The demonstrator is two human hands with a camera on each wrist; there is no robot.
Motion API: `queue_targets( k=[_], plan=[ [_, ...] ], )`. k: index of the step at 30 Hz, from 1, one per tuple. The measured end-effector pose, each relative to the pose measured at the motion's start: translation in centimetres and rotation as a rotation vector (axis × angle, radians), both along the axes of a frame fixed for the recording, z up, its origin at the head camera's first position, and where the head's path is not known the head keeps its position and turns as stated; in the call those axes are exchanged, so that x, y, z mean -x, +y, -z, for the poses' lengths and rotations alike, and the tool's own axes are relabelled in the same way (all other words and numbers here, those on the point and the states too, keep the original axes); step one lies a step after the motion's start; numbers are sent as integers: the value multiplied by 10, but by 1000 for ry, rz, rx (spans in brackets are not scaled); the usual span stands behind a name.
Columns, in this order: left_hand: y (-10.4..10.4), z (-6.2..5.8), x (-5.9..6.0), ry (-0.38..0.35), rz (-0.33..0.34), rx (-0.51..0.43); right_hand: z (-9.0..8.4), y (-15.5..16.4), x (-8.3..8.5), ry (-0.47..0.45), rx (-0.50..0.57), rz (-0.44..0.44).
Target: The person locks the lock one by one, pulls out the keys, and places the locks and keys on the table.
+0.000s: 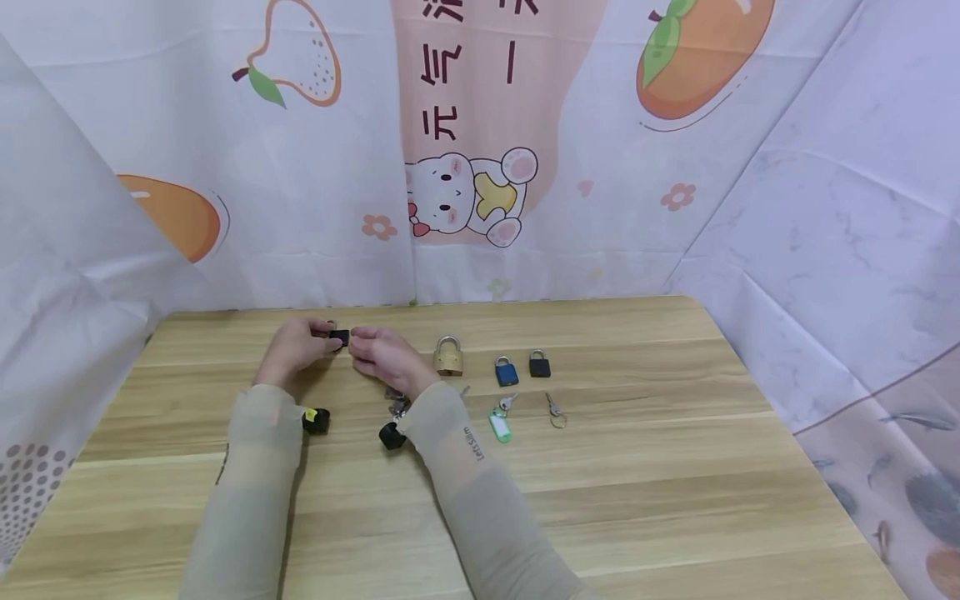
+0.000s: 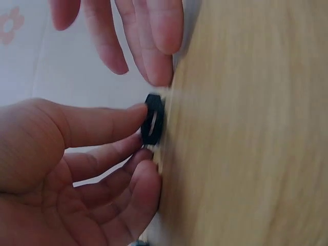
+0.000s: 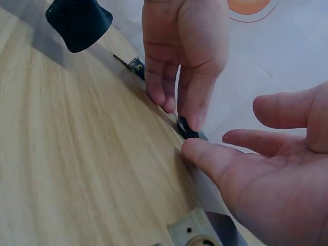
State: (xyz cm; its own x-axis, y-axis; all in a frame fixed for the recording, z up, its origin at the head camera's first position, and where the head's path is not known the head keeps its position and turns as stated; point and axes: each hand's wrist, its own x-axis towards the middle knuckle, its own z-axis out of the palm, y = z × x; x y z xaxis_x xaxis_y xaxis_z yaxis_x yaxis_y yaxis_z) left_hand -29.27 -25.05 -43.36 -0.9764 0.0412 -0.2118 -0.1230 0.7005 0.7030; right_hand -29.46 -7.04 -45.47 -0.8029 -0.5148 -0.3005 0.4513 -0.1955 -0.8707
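My left hand [image 1: 296, 346] pinches a small black padlock [image 2: 152, 120] between thumb and fingers near the table's back edge. A narrow slot shows on the face of its body turned to the left wrist camera. From the right, my right hand [image 1: 384, 357] reaches close to the same padlock, its fingers loosely extended and nothing held. In the right wrist view the right fingertips [image 3: 197, 151] are right at the padlock, and the left hand [image 3: 187, 51] is above it. Some keys [image 1: 397, 402] lie partly hidden by the right wrist.
Right of the hands stand a brass padlock [image 1: 448, 360], a blue padlock [image 1: 506, 372] and another black padlock [image 1: 539, 365]. Nearer lie a key with a green tag [image 1: 499, 427] and a key on a ring [image 1: 555, 408]. A printed curtain [image 1: 337, 208] hangs behind the table.
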Motion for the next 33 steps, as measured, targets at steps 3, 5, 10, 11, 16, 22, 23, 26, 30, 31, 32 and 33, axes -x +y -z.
queue_targets(
  k=[3, 5, 10, 11, 16, 22, 23, 26, 30, 31, 32, 33],
  plan=[
    [5, 1, -2, -15, 9, -26, 2, 0, 0, -24, 7, 14],
    [9, 0, -5, -22, -9, -49, 2, 2, -1, -43, 11, 33],
    [24, 1, -13, -20, -73, -194, -1, 10, -7, -51, 2, 38],
    [27, 1, -15, -7, -82, -209, -2, 12, -8, -42, -1, 40],
    [45, -7, -26, 73, -110, -254, -11, 26, -12, -7, 0, 91],
    [63, -20, -38, 74, -132, -306, -23, 58, -14, 45, 7, 122],
    [67, -22, -40, 66, -134, -332, -26, 65, -15, 65, 3, 118],
    [80, -24, -48, 37, -122, -482, -33, 89, -18, 187, -44, 106],
    [102, -27, -60, 13, -40, -701, -38, 116, -23, 362, -60, 83],
    [107, -28, -63, 13, -18, -718, -38, 121, -24, 391, -46, 70],
    [111, -29, -66, 9, 0, -731, -38, 126, -25, 413, -26, 46],
    [115, -29, -69, 4, 16, -741, -37, 129, -27, 427, -6, 20]
  ],
)
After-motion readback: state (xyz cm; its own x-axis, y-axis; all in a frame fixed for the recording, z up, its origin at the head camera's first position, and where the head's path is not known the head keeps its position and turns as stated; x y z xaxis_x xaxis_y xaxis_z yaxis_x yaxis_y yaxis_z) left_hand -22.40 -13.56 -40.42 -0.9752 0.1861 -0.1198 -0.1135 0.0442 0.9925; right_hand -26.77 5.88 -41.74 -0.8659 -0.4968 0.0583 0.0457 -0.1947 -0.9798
